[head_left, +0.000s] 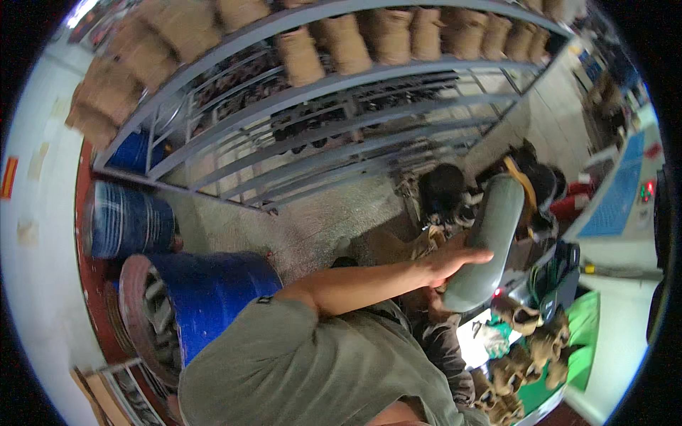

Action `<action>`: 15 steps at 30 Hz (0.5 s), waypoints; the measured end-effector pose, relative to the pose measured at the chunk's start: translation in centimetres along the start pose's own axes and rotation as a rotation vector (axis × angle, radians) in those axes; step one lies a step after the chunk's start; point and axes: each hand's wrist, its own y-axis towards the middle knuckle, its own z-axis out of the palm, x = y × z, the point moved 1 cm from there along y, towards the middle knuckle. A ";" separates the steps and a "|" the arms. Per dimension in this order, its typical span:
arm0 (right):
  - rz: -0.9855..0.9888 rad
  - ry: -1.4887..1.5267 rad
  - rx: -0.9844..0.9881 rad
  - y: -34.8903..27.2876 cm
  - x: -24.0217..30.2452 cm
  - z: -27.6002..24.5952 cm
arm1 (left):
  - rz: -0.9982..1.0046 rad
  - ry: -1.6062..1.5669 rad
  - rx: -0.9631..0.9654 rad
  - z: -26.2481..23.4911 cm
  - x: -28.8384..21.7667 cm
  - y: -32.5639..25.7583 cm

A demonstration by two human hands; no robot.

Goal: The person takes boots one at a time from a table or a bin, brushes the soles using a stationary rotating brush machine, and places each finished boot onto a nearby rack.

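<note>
A long grey-green housing (pixel 490 241) with rounded ends stands at a slant right of the middle. An orange-yellow strap or strip (pixel 522 186) curves along its far end. My left hand (pixel 455 261), its arm stretched to the right, lies against the near left side of this housing. One digit overlaps the grey surface; the other fingers look curled, and what they hold is hidden. Just below, my right hand (pixel 435 301) shows only in part beside the housing's near end, its fingers mostly covered. A tan piece (pixel 425 243) lies just beyond the left hand.
Brown shoe uppers (pixel 543 348) crowd a green-edged table (pixel 584 334) at the lower right, near a bright lit patch. Blue drums (pixel 227 302) stand at the left, one containing grey pieces (pixel 160 312). A metal rack (pixel 320 124) with tan bundles (pixel 344 46) spans the far side.
</note>
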 end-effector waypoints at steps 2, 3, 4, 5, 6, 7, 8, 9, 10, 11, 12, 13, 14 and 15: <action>-0.086 -0.222 0.162 3.8 0.8 3.4 | 0.136 0.143 0.029 -3.6 -2.6 -5.0; -0.146 -0.329 0.229 6.0 1.4 5.9 | 0.227 0.163 0.043 -6.6 -3.0 -7.6; -0.197 -0.431 0.315 8.2 1.5 9.0 | 0.305 0.284 -0.086 -9.2 -4.0 -12.6; -0.235 -0.472 0.349 9.8 1.7 12.7 | 0.359 0.413 -0.209 -11.9 -5.0 -17.2; -0.252 -0.453 0.373 11.4 2.0 17.8 | 0.400 0.537 -0.343 -14.6 -6.0 -21.9; -0.266 -0.426 0.374 12.8 2.0 22.9 | 0.536 0.332 -0.395 -15.2 -6.9 -26.2; -0.276 -0.381 0.377 13.7 1.8 28.5 | 0.692 0.139 -0.433 -15.5 -7.9 -30.8; -0.323 -0.352 0.312 14.6 1.9 33.7 | 0.838 -0.032 -0.425 -16.6 -9.1 -34.6; -0.331 -0.314 0.356 16.3 1.3 37.8 | 1.045 -0.036 -0.625 -16.5 -9.9 -38.1; -0.399 -0.322 0.335 18.8 -0.7 40.8 | 1.228 -0.012 -0.858 -16.4 -10.6 -41.6; -0.512 -0.418 0.320 21.2 -2.8 43.7 | 1.394 -0.080 -1.110 -16.8 -10.7 -45.2; -0.619 -0.260 0.277 22.4 -5.1 47.1 | 1.492 -0.237 -1.233 -17.6 -11.3 -48.0; -0.732 -0.249 0.275 23.9 -7.2 49.7 | 1.640 -0.333 -1.531 -18.0 -11.9 -49.9; -0.802 -0.301 0.195 25.7 -9.8 51.7 | 1.807 -0.286 -1.205 -20.0 -10.6 -53.1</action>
